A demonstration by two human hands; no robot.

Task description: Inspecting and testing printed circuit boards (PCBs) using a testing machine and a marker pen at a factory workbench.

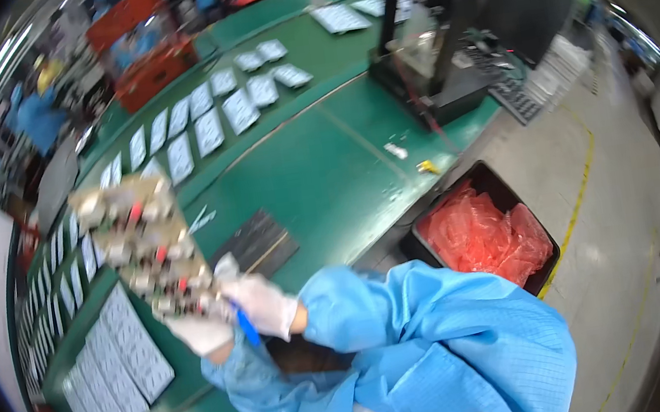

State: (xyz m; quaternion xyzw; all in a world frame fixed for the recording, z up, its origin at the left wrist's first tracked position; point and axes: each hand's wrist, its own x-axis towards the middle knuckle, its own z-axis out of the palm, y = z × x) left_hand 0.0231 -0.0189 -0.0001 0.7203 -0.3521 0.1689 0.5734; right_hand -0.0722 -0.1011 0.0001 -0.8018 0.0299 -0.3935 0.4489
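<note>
My left hand (199,333), in a white glove, grips the near end of a long tan circuit board panel (153,244). The panel carries rows of pale and red components and tilts up to the far left, smeared by motion. My gloved right hand (261,305) is closed at the panel's near right edge. A slim blue tool (245,325) sticks out below its fingers; its exact kind is unclear. Beyond the hands, a dark flat block (256,243) lies on the green table (302,180).
Rows of white-grey boards (209,132) cover the far strip, with larger white panels (136,348) at the left. A black fixture (426,51) stands at the far right. Beside the table is a black bin (550,260) holding pink plastic bags (489,239). Red crates (155,79) stand at the back.
</note>
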